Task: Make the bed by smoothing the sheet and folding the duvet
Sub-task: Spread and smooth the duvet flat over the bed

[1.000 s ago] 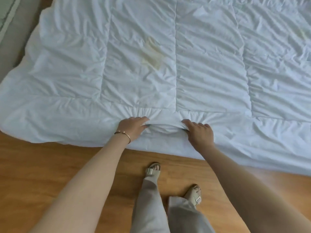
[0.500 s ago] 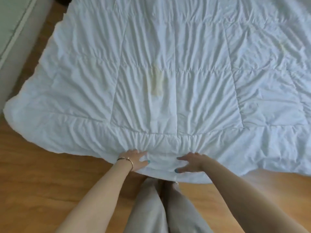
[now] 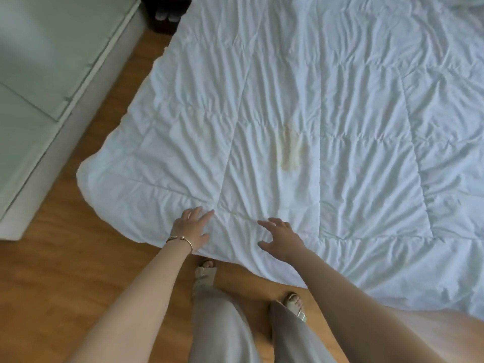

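Duvet (image 3: pixel 327 153) cut off top & right; dark object (image 3: pixel 162 19) top edge, unidentifiable

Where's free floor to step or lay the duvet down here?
Bare wood floor between the white cabinet and the duvet edge. Crowded at the near hem: left hand, right hand, both feet.

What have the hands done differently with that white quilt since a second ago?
Both hands let go of the white quilted duvet: the left hand and right hand now hover open over its near edge, which they had been gripping bunched. The duvet stays spread on the wooden floor.
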Tool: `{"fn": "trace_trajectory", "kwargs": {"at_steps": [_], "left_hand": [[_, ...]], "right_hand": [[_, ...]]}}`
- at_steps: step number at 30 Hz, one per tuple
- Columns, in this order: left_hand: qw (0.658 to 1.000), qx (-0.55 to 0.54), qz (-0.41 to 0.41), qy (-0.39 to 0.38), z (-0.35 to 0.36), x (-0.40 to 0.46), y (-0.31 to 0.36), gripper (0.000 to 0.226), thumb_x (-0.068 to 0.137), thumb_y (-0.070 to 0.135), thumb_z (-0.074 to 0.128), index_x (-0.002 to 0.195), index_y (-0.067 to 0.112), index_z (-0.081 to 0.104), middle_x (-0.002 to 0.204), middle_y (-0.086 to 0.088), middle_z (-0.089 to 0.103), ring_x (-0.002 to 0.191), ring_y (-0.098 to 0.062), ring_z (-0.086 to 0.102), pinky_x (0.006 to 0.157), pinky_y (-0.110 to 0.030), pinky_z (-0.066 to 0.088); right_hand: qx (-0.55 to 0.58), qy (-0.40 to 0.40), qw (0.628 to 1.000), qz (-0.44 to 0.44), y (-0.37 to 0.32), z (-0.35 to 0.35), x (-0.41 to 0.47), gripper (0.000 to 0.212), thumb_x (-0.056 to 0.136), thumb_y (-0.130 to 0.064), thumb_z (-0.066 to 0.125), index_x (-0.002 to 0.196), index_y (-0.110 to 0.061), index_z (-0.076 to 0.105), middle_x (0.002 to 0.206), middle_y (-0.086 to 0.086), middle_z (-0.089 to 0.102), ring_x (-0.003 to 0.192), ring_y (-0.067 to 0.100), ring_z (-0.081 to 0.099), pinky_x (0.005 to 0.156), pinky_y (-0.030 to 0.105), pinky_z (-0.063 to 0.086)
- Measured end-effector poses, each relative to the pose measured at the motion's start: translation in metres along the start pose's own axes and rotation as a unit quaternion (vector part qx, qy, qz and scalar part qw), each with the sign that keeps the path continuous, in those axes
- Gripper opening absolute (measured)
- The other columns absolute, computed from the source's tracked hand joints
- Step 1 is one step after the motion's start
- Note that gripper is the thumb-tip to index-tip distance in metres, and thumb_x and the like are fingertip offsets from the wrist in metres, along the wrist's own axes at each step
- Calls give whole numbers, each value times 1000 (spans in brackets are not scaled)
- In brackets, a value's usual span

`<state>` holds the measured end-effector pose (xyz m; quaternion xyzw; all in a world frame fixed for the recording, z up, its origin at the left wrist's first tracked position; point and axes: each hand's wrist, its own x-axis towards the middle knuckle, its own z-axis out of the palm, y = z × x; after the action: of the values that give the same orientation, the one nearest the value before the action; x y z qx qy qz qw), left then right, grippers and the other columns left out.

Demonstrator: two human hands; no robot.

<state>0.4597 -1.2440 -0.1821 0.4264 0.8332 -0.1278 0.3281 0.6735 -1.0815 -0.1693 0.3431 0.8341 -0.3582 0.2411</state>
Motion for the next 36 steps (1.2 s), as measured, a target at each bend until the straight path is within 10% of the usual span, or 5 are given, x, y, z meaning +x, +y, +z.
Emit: {"fn": "trace_trajectory", "kwargs": {"at_steps": [9, 12, 20, 26, 36], "left_hand": [[994, 102, 21, 15, -17, 66, -198, 77, 87, 54, 57, 147, 49, 9, 156, 11, 7, 145, -28, 4, 107, -68, 5], [971, 118, 128, 165, -20, 84, -221, 39, 75, 34, 80, 110, 32, 63, 110, 7, 62, 106, -25, 55, 96, -52, 38], [985, 57, 155, 44, -29, 76, -237, 17, 91, 18, 56, 82, 31, 53, 89, 11, 61, 87, -12, 55, 87, -27, 34], [984, 34, 168, -42, -39, 59, -194, 39, 86, 47, 57, 118, 26, 49, 126, 2, 48, 120, -22, 46, 96, -35, 39], [922, 40, 299, -243, 4, -17, 56, 42, 92, 42, 51, 131, 27, 49, 124, 4, 57, 115, -18, 54, 91, -29, 42]], "right_hand": [[-78, 86, 992, -44, -182, 76, 133, 69, 83, -42, 68, 144, -37, 36, 142, -4, 39, 131, 22, 35, 102, 36, 37], [-61, 111, 992, -26, -205, 90, 158, 34, 87, -7, 56, 116, -23, 64, 113, -1, 62, 108, 23, 56, 80, 28, 42], [39, -4, 998, 39, -213, 86, 139, 30, 83, 5, 53, 92, -19, 69, 100, -3, 67, 100, 18, 61, 87, 27, 48], [92, 22, 991, 92, -185, 75, 78, 56, 86, -37, 68, 138, -33, 48, 141, -8, 43, 127, 16, 38, 101, 31, 39], [246, 100, 924, 274, -37, 71, -68, 52, 93, -38, 60, 140, -22, 44, 148, 1, 36, 136, 21, 34, 106, 36, 37]]}}
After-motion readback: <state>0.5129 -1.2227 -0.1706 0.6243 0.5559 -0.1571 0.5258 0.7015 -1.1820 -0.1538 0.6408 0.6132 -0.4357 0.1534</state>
